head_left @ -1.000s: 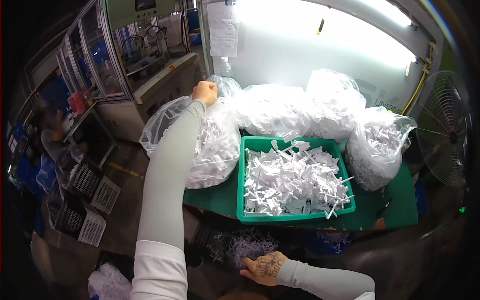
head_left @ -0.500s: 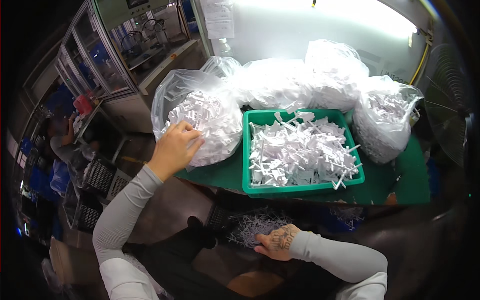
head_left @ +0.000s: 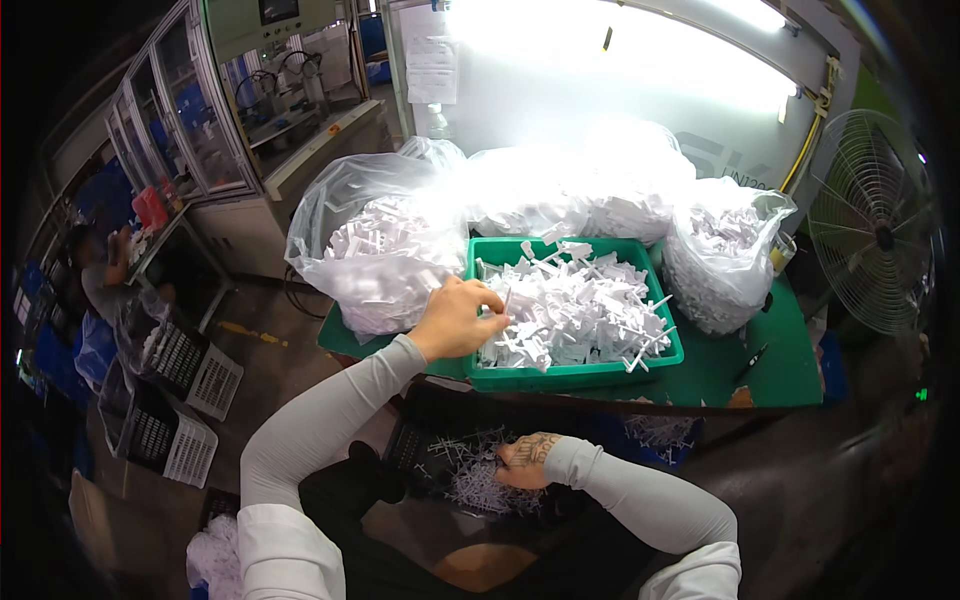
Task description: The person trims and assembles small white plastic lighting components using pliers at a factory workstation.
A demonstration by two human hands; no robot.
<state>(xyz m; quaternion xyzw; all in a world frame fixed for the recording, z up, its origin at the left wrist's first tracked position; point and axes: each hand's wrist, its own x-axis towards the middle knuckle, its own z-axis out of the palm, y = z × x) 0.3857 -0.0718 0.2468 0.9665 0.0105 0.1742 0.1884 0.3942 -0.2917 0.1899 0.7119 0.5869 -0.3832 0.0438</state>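
My left hand (head_left: 458,318) is over the left edge of a green tray (head_left: 575,378). Its fingers are bent, with a gap between thumb and forefinger beside the heap of white plastic parts (head_left: 580,305). I see nothing plainly gripped there. Lower down, my right hand (head_left: 527,461) hangs over thin white plastic sticks (head_left: 480,485), piled in a dark container below the table. Its fingers are curled, and whatever they hold is hidden. Just left of the tray stands an open clear bag (head_left: 375,290) full of white parts.
More filled clear bags (head_left: 530,190) line the back of the green table (head_left: 780,365), one bag (head_left: 720,265) right of the tray. A pen (head_left: 752,362) lies near the right edge, by a standing fan (head_left: 880,235). Crates (head_left: 180,445) and another person (head_left: 105,285) are at far left.
My left hand has moved right and slightly down, from the clear bag to the tray's left edge. My right hand has shifted slightly up and left over the sticks. The view has shifted too.
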